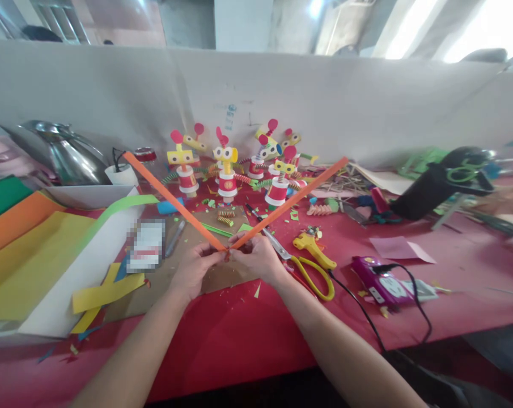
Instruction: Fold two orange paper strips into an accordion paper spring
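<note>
Two orange paper strips, one slanting left (171, 195) and one slanting right (301, 197), meet in a V at my fingertips. My left hand (192, 266) pinches the joint from the left. From the other side, the thumb and fingers of my right hand (260, 258) press on the same spot. Whether the strips are folded or glued there is too small to tell. Beneath lies a brown cardboard sheet (216, 280) bearing small folded paper springs (225, 221). Beyond stand several paper-cup figures (228, 182) with yellow heads and red discs.
Yellow-handled scissors (333, 289) and a yellow glue gun (313, 250) lie right, near a purple power strip (377, 283) with a black cord. Left are a white box (77, 266) of coloured paper, yellow strips (107, 294) and a steel jug (71, 158). Paper scraps litter the red table (239, 340).
</note>
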Tool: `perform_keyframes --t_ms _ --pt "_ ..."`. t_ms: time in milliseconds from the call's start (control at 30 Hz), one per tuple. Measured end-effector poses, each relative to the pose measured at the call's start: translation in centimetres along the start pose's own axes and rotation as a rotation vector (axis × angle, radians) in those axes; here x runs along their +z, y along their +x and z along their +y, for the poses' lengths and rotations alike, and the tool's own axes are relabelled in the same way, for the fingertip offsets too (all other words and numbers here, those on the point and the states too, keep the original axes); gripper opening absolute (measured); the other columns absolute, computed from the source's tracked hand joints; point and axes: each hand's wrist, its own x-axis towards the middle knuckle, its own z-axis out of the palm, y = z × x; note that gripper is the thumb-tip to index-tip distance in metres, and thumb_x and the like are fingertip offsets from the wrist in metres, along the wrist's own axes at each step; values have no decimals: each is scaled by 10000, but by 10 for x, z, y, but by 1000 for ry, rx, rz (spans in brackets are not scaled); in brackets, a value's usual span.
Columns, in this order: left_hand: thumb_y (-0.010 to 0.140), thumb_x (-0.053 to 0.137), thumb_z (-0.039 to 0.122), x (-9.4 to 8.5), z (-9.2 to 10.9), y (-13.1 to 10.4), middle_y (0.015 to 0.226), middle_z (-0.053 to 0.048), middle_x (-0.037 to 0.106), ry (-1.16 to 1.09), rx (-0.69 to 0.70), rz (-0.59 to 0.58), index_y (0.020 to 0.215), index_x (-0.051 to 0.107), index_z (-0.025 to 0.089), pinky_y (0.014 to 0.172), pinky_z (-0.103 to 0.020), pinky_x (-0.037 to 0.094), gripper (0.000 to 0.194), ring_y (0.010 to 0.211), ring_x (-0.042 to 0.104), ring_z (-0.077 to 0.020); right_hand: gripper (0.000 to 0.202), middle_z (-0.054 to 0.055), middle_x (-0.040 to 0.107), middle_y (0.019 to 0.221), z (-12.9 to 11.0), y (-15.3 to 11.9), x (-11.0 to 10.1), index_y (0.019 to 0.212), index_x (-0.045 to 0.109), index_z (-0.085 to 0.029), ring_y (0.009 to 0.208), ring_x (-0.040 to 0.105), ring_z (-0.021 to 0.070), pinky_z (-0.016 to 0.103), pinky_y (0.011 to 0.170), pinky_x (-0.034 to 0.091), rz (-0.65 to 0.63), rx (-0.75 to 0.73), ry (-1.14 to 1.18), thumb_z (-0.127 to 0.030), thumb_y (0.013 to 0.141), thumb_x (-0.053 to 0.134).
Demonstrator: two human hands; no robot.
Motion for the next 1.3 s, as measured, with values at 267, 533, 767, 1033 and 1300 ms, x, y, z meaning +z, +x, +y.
perform_keyframes --t_ms 267,533,767,1033,1300 --pt "533 802 188 2 4 -1 675 -18 696 -63 26 -6 725 729 159 660 -231 438 208 670 606 -125 310 -15 618 750 -11 0 -7 982 536 -184 686 607 135 259 631 470 -107 -32 40 -190 695 653" --pt "555 796 168 4 -3 2 706 -19 708 -240 33 -7 715 724 163 628 -217 452 176 669 617 -120 292 12 615 840 -6 2 -3 1025 508 -191 758 603 141 272 670 491 -106 -144 100 -235 757 617" --pt "508 809 168 3 -5 5 610 -9 673 -189 72 54 653 712 147 546 -206 412 177 542 545 -88 297 27 627 882 1 1 -1 1078 503 -204 797 617 167 315 718 507 -115 -170 45 -238 792 573" --pt "527 820 215 4 -7 2 713 -41 720 -180 97 50 734 740 151 643 -243 462 231 669 618 -144 268 27 622 876 10 1 -3 1111 496 -214 798 619 171 310 723 497 -87 -254 -124 -205 843 508" --pt "469 840 205 7 -4 2 663 -57 711 -214 15 119 700 729 127 588 -228 448 268 613 621 -134 179 23 630 867 10 4 2 959 528 -207 806 622 173 309 729 499 -35 -233 -17 -186 782 535"
